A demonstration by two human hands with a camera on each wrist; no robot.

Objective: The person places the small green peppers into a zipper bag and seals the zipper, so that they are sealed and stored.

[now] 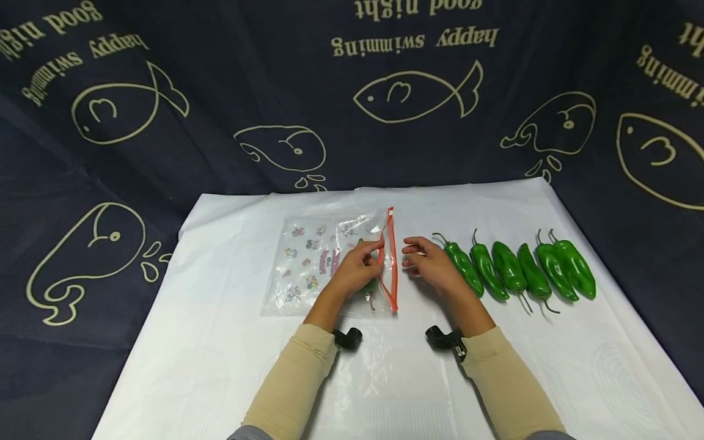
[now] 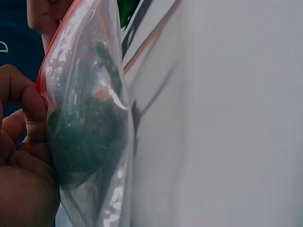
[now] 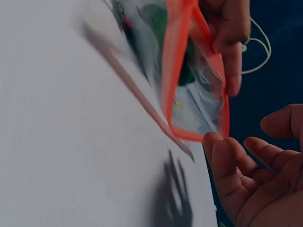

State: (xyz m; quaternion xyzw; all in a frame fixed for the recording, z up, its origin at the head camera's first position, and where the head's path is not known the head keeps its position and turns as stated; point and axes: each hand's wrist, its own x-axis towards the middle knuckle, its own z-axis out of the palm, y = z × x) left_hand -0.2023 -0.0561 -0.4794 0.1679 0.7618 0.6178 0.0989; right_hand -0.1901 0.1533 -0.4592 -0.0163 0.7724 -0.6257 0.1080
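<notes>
A clear zip bag (image 1: 299, 247) with small coloured prints and a red zip edge (image 1: 393, 263) lies on the white table, its mouth to the right and parted. Inside, near the mouth, is a green pepper (image 2: 83, 137), blurred by the plastic. My left hand (image 1: 352, 269) pinches the upper side of the mouth between thumb and fingers. Just right of the opening, my right hand (image 1: 431, 263) holds nothing, its fingers loosely bent towards the bag. In the right wrist view its fingertips (image 3: 213, 138) come close to the red edge; whether they touch it, I cannot tell.
Several green peppers (image 1: 508, 269) lie in a row right of my right hand, stems pointing various ways. A white cloth covers the table (image 1: 396, 385). Behind it hangs a dark blue curtain (image 1: 275, 73) printed with fish and whales.
</notes>
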